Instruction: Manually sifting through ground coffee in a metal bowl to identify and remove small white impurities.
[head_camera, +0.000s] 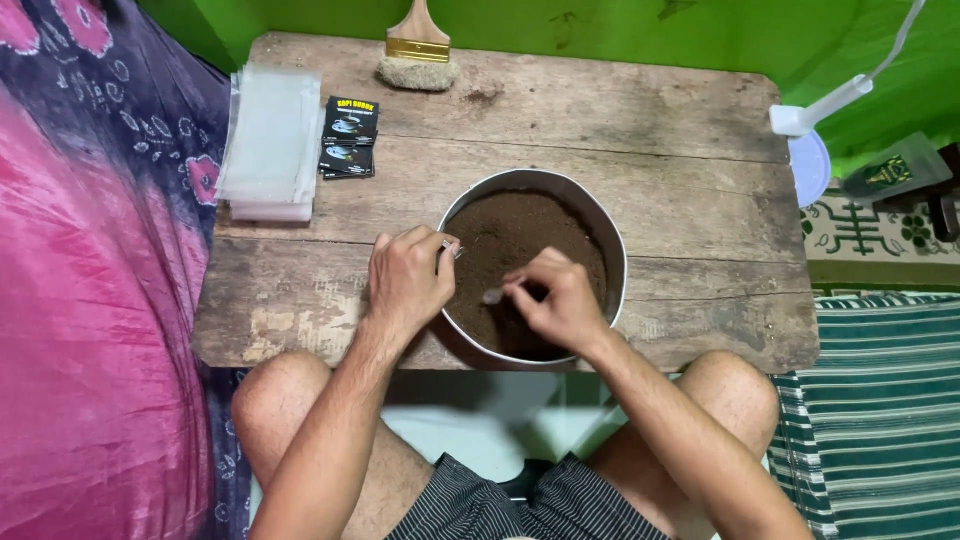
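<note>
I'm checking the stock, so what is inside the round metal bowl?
The metal bowl holds dark brown powder. The right hand covers part of it, and the depth cannot be seen.

Both forearms reaching forward, left hand (408, 280) curled — fingers pinched, right hand (562, 300) curled, fingertips pinched together

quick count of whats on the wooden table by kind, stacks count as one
round metal bowl of brown powder: 1
stack of clear plastic bags: 1
pile of small black sachets: 1
wooden-handled brush: 1
total: 4

The left hand is at the bowl's rim; the right hand holds a small spoon over the powder.
</note>
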